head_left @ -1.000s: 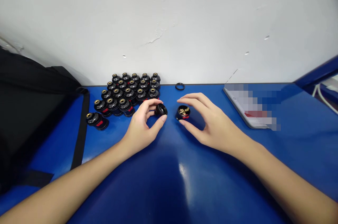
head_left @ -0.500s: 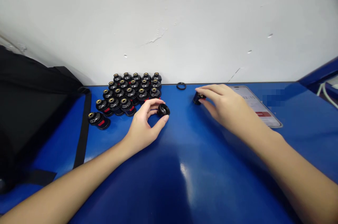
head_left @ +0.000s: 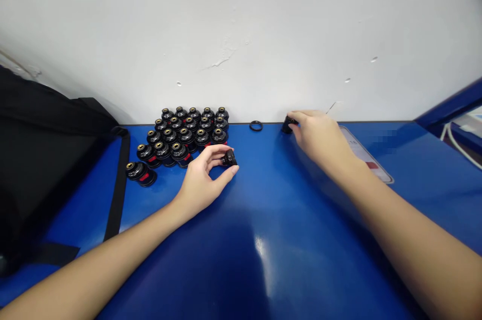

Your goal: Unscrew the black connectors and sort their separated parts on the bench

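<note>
Between the thumb and fingers of my left hand is a small black stepped cap, held above the blue table. My right hand pinches a dark cylindrical part near the wall; the fingers hide much of it. Left of my left hand stand several black bottle-shaped parts in close rows, with brass-coloured holes on top and red marks on some sides. One such part leans at the front left of the group. A thin black ring lies flat between my hands, by the wall.
A black bag with a strap takes up the table's left side. Partly under my right forearm lies a phone with a lit screen. The white wall borders the back of the blue table. White cables hang at the right.
My right hand has moved back toward the wall with the dark part. In my left hand the cap has turned, so its open end no longer faces me.
</note>
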Available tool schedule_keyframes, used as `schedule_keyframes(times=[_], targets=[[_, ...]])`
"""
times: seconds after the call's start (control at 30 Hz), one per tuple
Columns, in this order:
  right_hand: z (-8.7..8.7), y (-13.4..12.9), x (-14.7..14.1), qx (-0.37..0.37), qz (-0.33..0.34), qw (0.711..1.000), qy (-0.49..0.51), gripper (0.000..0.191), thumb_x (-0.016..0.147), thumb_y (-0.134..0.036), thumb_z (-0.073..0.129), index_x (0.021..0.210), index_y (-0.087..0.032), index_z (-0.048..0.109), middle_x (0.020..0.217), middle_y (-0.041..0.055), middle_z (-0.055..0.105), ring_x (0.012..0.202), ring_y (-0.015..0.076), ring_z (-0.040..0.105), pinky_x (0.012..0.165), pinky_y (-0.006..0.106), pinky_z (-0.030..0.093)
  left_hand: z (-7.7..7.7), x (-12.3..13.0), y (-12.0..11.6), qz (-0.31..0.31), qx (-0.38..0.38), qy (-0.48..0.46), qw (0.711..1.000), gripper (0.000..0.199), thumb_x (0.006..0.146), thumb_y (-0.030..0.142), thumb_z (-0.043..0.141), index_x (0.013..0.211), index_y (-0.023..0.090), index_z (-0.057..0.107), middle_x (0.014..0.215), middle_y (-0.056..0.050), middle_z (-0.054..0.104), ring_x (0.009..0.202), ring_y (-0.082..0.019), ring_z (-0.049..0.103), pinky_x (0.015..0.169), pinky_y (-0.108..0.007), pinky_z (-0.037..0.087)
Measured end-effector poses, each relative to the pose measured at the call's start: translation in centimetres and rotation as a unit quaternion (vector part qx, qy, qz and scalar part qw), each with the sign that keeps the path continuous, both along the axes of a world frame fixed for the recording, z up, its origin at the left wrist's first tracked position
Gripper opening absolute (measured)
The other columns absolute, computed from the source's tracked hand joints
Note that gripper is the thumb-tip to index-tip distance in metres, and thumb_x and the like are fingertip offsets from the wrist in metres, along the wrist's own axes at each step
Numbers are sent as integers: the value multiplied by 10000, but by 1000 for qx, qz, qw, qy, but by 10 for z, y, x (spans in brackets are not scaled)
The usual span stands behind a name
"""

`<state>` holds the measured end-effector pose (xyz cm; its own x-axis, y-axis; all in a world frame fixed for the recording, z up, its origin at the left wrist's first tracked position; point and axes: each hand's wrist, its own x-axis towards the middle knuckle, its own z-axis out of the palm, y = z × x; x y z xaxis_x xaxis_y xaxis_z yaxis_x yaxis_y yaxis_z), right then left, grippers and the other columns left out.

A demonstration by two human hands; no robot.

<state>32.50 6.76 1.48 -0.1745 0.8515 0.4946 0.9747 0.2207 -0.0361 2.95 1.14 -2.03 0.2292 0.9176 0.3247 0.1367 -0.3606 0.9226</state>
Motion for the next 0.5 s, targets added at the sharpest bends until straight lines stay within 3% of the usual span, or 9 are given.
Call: schedule_keyframes(times=[0.2, 0.5], targets=[[-4, 12, -1, 4, -5, 1000, 16, 325, 989, -153, 518, 1197, -145, 768, 1191, 198, 765, 1117, 374, 700, 907, 505, 593, 0, 0, 1, 13, 10, 13, 1000, 388, 894, 278, 805, 1248, 193, 673, 1250, -93, 736, 1139, -227, 743, 1065, -419, 629], [-5, 11, 4, -4, 9, 999, 38, 382, 1009, -211, 484, 1261, -166, 768, 1256, 174, 752, 1127, 369, 711, 954, 521, 600, -1, -2, 2, -2, 52, 37, 998, 346, 919, 257, 781, 1258, 216, 721, 1296, -91, 693, 1202, -220, 711, 1101, -415, 619]])
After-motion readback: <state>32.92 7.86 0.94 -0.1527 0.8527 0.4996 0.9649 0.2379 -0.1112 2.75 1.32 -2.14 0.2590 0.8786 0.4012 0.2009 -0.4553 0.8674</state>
